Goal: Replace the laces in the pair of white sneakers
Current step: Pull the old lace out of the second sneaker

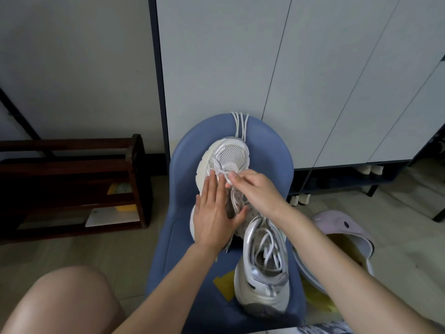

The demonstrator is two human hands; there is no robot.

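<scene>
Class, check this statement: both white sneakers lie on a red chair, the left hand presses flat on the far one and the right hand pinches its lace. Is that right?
Not quite: the chair is blue, as the head view shows. Both sneakers lie on it; the left hand presses flat on the far one and the right hand pinches its lace.

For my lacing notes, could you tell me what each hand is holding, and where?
The right hand pinches the white lace near the sneaker's lowest eyelets. The left hand only presses flat on that sneaker.
</scene>
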